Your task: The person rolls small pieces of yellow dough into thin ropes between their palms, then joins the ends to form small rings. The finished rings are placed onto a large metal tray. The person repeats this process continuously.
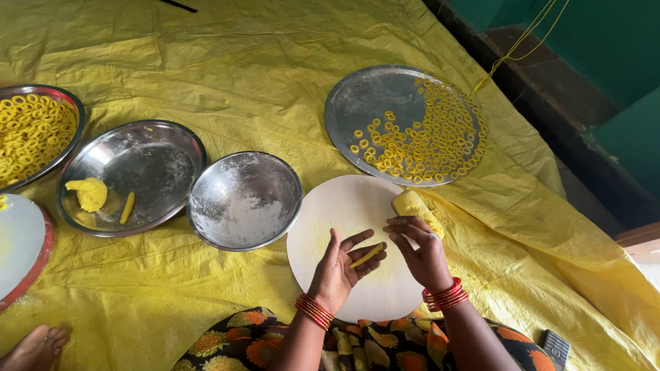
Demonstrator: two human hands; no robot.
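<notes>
The fingers of the left hand (338, 266) lie half-open, palm turned inward, and a thin yellow strip of rolled dough (367, 255) rests across their tips. The right hand (421, 253) faces it from the other side, its fingers loosely curled and spread just beside the strip's far end; whether they actually touch it cannot be told. Both wrists wear stacked red bangles (447, 295). Both hands hover over a round white rolling board (344, 206), dusted with yellow crumbs, that lies on a crinkled yellow plastic sheet (206, 62). At the board's upper right edge, just behind the right hand, sits a soft yellow lump of dough (411, 203). Beyond the board lies a large flat steel plate (364, 96) carrying many small yellow dough rings (440, 137) crowded toward its right side. To the left of the board stands a steel bowl dusted with white flour (245, 200), then a wider steel dish (137, 165) holding a yellow dough piece (89, 194) and a short yellow strip (128, 207). At the far left, another steel bowl (72, 110) is heaped with rings. A bare foot (36, 349) shows at the lower left corner, and a floral-patterned cloth (371, 347) covers the person's lap.
</notes>
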